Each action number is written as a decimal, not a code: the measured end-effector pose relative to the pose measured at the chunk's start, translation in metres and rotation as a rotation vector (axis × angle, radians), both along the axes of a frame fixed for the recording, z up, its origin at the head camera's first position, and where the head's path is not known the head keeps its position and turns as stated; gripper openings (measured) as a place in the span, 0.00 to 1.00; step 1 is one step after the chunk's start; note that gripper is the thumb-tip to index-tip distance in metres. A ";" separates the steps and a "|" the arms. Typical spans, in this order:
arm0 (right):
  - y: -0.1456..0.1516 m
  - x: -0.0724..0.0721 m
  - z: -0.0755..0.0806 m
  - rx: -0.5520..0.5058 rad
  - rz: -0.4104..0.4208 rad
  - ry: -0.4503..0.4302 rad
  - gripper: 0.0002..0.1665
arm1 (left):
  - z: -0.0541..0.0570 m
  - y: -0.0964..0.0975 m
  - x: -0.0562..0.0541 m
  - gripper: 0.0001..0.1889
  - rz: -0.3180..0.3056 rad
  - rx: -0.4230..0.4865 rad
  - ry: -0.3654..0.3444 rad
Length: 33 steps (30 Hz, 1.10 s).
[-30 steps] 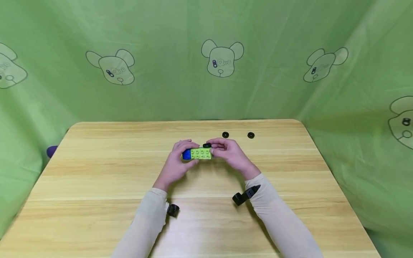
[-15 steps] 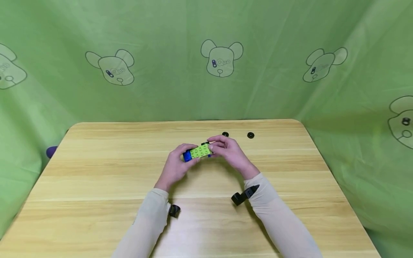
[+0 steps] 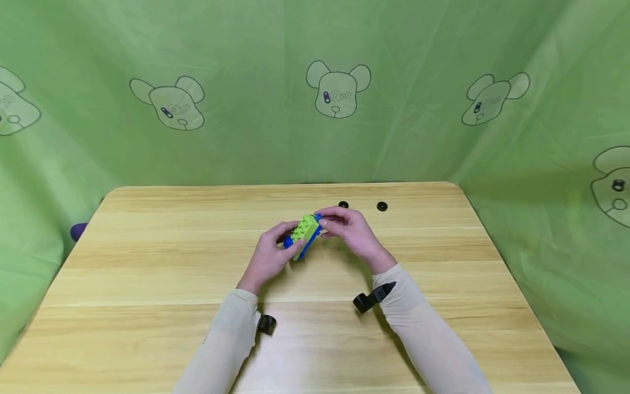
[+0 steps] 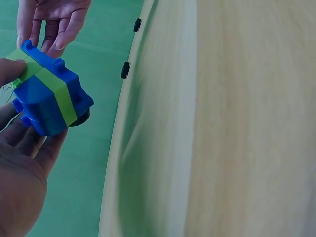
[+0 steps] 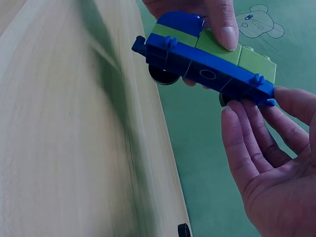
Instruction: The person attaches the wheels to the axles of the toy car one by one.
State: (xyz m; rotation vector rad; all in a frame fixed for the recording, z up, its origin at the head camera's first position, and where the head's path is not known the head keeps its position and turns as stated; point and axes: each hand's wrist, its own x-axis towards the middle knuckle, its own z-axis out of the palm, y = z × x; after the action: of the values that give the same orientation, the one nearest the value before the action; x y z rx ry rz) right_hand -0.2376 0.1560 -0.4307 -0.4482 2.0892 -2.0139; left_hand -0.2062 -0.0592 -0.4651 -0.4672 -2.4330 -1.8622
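"So, where do you have the toy [image 3: 306,227]?"

"Just below the center of the head view, you hold it tilted off the table [image 3: 315,350], green studs toward the upper left, blue base toward the lower right."

"And your fingers?"

"Your left hand [image 3: 269,254] is clamped on the toy, thumb on the near side, fingers bent round the far one. Your right hand [image 3: 351,232] pinches its upper right end between thumb and fingers."

"What do you show at the right wrist?"

"The blue base, marked with a ring, faces your camera. A black wheel [image 5: 164,76] sits at upper center; a second wheel [image 5: 224,98] shows partly beside your right fingertips."

"And around you?"

"A loose wheel [image 3: 343,204] lies just above your right hand in the head view, another wheel [image 3: 382,206] to its right. A green curtain [image 3: 246,153] printed with cartoon heads fills the top."
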 end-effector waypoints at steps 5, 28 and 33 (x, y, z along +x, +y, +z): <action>-0.001 -0.001 0.001 0.017 -0.010 0.003 0.17 | 0.002 0.001 0.001 0.22 0.002 0.066 -0.040; -0.006 -0.002 0.002 0.073 0.011 0.024 0.16 | 0.028 0.007 0.018 0.25 -0.035 0.178 -0.123; 0.000 -0.002 0.003 0.103 0.037 0.029 0.16 | 0.004 0.008 0.008 0.27 -0.032 0.228 -0.165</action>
State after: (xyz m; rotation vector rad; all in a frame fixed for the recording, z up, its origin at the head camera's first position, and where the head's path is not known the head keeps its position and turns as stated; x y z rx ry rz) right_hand -0.2399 0.1562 -0.4276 -0.4967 2.1725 -1.8796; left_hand -0.1980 -0.0514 -0.4614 -0.3536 -2.2768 -2.2402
